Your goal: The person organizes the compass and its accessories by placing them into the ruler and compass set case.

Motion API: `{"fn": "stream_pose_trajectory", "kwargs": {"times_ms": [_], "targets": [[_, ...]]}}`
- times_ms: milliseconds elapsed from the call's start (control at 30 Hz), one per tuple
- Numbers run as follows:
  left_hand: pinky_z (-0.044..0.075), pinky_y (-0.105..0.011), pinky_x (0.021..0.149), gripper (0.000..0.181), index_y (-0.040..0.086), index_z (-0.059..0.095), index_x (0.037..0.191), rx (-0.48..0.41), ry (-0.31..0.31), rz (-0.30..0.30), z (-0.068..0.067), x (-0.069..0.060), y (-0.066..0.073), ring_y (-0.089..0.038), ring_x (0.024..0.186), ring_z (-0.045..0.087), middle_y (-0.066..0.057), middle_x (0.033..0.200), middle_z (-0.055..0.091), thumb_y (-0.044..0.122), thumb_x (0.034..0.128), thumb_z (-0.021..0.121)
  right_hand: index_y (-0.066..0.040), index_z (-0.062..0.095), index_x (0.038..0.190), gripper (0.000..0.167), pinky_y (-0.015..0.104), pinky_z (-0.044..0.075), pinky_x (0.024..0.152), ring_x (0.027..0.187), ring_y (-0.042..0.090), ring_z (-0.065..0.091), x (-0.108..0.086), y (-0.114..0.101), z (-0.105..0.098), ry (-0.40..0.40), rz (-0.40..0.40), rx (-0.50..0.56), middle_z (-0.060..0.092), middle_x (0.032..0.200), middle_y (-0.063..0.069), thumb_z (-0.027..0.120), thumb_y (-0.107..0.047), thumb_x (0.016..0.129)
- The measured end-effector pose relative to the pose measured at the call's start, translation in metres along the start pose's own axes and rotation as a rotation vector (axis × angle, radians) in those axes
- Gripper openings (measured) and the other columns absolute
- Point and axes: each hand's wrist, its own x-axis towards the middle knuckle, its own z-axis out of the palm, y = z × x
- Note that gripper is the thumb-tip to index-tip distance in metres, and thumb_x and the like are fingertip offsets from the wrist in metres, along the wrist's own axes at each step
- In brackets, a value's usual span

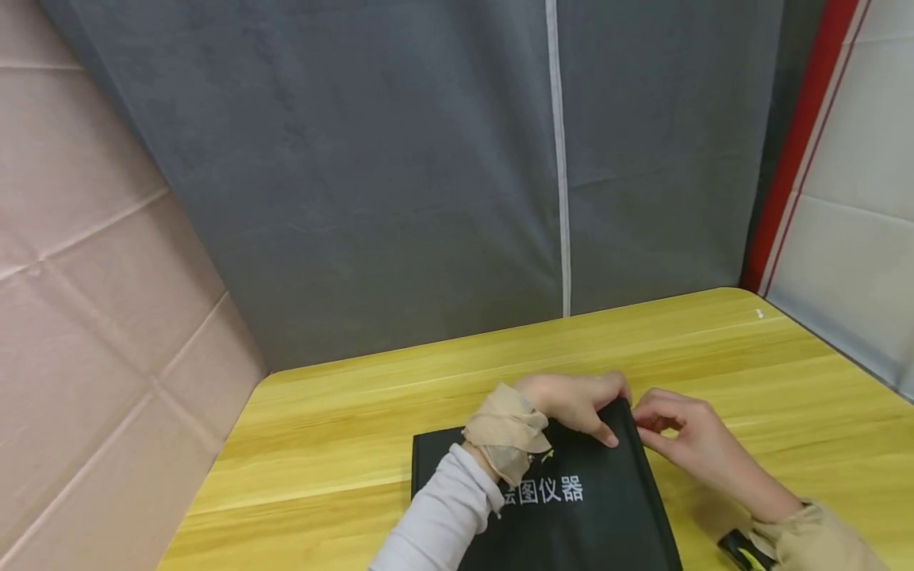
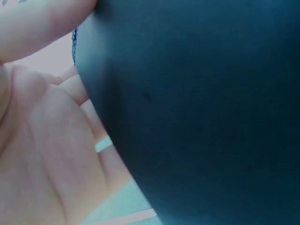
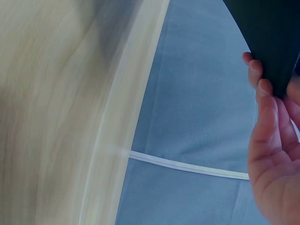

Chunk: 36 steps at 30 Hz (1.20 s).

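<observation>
A black flat case (image 1: 564, 531) with white Chinese characters on its front stands tilted above the table in the head view. My left hand (image 1: 571, 400) grips its top edge near the right corner, thumb on the front and fingers behind. In the left wrist view the case's dark surface (image 2: 197, 117) fills most of the frame, beside the left palm (image 2: 47, 140). At the same corner, my right hand (image 1: 685, 432) pinches the right edge between thumb and fingers. The right wrist view shows the right hand (image 3: 274, 154) at the case's dark corner (image 3: 276, 42). The case's back is hidden in the head view.
The case is over a yellow wood-grain table (image 1: 307, 444). A grey curtain (image 1: 357, 198) with a pale vertical strip hangs behind it. Pinkish panels (image 1: 93, 317) stand at the left, a white and red panel (image 1: 857, 174) at the right. A small white scrap (image 1: 760, 314) lies near the far right corner.
</observation>
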Motion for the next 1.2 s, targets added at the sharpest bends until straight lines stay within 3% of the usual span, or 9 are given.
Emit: {"fn": "stream_pose_trajectory", "kwargs": {"times_ms": [167, 300, 400, 633, 733, 833, 967, 1067, 1200], "targets": [[0.037, -0.010, 0.073, 0.044, 0.011, 0.041, 0.114, -0.048, -0.011, -0.005, 0.000, 0.000, 0.001, -0.006, 0.085, 0.047, 0.004, 0.097, 0.046, 0.014, 0.0801, 0.069, -0.011, 0.067, 0.090, 0.037, 0.016, 0.046, 0.057, 0.066, 0.005, 0.052, 0.000, 0.002, -0.001, -0.027, -0.041, 0.048, 0.058, 0.079, -0.004, 0.070, 0.016, 0.065], [0.037, -0.010, 0.073, 0.044, 0.010, 0.043, 0.114, -0.059, -0.016, -0.001, 0.000, 0.000, 0.002, -0.006, 0.084, 0.047, 0.004, 0.096, 0.047, 0.012, 0.0795, 0.070, -0.006, 0.068, 0.095, 0.043, 0.016, 0.043, 0.058, 0.068, 0.006, 0.051, -0.001, 0.008, -0.001, -0.056, -0.141, 0.150, 0.056, 0.082, -0.002, 0.067, 0.022, 0.063], [0.037, -0.010, 0.073, 0.044, 0.009, 0.044, 0.114, -0.054, -0.021, -0.002, 0.000, -0.001, 0.002, -0.006, 0.084, 0.047, 0.004, 0.095, 0.048, 0.012, 0.0787, 0.070, -0.005, 0.066, 0.096, 0.044, 0.017, 0.044, 0.059, 0.069, 0.007, 0.050, -0.002, 0.011, 0.000, -0.098, -0.166, 0.228, 0.054, 0.083, 0.000, 0.065, 0.024, 0.063], [0.036, -0.009, 0.077, 0.048, 0.008, 0.043, 0.118, -0.085, -0.031, 0.016, -0.001, -0.002, 0.002, -0.004, 0.087, 0.046, 0.004, 0.099, 0.049, 0.013, 0.0789, 0.070, -0.011, 0.061, 0.091, 0.040, 0.022, 0.042, 0.056, 0.070, 0.008, 0.048, -0.001, 0.010, -0.002, -0.142, -0.144, 0.255, 0.049, 0.081, -0.001, 0.064, 0.022, 0.068], [0.037, -0.009, 0.076, 0.047, 0.007, 0.042, 0.117, -0.120, -0.039, 0.037, -0.002, -0.003, 0.003, -0.005, 0.086, 0.046, 0.004, 0.098, 0.049, 0.011, 0.0792, 0.070, -0.008, 0.062, 0.094, 0.036, 0.021, 0.044, 0.059, 0.073, 0.009, 0.048, -0.001, 0.009, -0.004, -0.146, -0.148, 0.290, 0.049, 0.082, 0.001, 0.062, 0.020, 0.071], [0.037, -0.009, 0.076, 0.045, 0.006, 0.041, 0.116, -0.148, 0.000, 0.062, -0.004, -0.004, 0.002, -0.005, 0.086, 0.047, 0.002, 0.098, 0.050, 0.008, 0.0795, 0.069, 0.001, 0.062, 0.103, 0.040, 0.018, 0.046, 0.063, 0.077, 0.009, 0.050, -0.002, 0.007, -0.003, -0.114, -0.139, 0.343, 0.052, 0.086, 0.003, 0.060, 0.023, 0.070], [0.038, -0.010, 0.076, 0.047, 0.007, 0.039, 0.116, -0.156, 0.057, 0.086, -0.006, -0.005, 0.001, -0.007, 0.085, 0.050, -0.001, 0.098, 0.052, 0.007, 0.0790, 0.069, 0.000, 0.062, 0.108, 0.048, 0.019, 0.047, 0.060, 0.074, 0.008, 0.051, -0.002, 0.003, 0.002, -0.049, -0.060, 0.286, 0.055, 0.087, -0.001, 0.064, 0.023, 0.066], [0.040, -0.010, 0.072, 0.049, 0.007, 0.037, 0.116, -0.171, 0.040, 0.092, -0.005, -0.006, 0.001, -0.007, 0.080, 0.052, -0.001, 0.094, 0.055, 0.005, 0.0782, 0.069, -0.005, 0.064, 0.101, 0.043, 0.022, 0.043, 0.055, 0.068, 0.008, 0.048, -0.002, -0.001, 0.004, -0.047, 0.013, 0.207, 0.052, 0.082, -0.004, 0.067, 0.019, 0.066], [0.042, -0.011, 0.071, 0.051, 0.007, 0.038, 0.115, -0.239, 0.013, 0.087, -0.004, -0.006, 0.000, -0.006, 0.079, 0.054, -0.002, 0.094, 0.058, 0.003, 0.0765, 0.071, -0.009, 0.063, 0.091, 0.040, 0.023, 0.037, 0.052, 0.065, 0.008, 0.044, -0.002, -0.002, 0.005, -0.037, -0.013, 0.206, 0.048, 0.077, -0.003, 0.063, 0.023, 0.067]]}}
